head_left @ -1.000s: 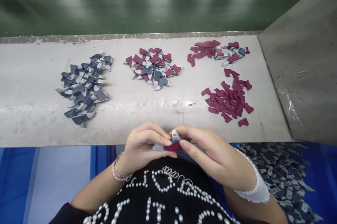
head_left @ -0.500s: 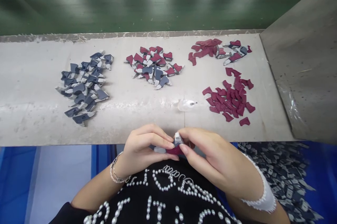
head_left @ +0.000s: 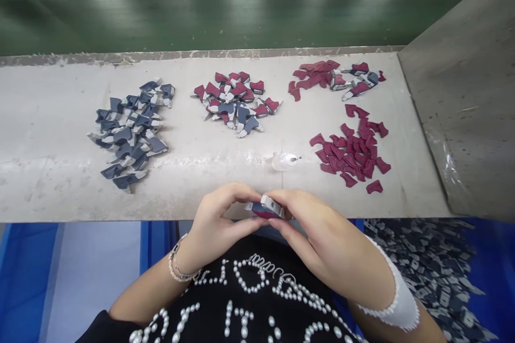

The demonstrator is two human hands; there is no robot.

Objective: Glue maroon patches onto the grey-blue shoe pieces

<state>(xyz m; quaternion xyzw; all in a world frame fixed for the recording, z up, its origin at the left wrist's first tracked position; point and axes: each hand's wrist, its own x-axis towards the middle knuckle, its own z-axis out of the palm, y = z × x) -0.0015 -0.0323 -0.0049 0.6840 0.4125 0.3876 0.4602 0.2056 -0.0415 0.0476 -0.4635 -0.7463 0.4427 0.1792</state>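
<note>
the small held piece (head_left: 259, 208) sits at 6 o'clock of the view, by the near edge of the surface (head_left: 193, 182). it shows 3 colours: a pale grey block with a dark round spot, a slate-blue body, and a maroon strip along the side facing the person; a pale tip points to 9 o'clock. the left hand (head_left: 217, 217) pinches 1 end between thumb and fingers, the right hand (head_left: 317, 227) the other. from the piece, slate-and-grey parts (head_left: 139, 136) lie at 10 o'clock, maroon-faced parts (head_left: 237, 97) near 12, and loose maroon pieces (head_left: 354, 152) at 2.
</note>
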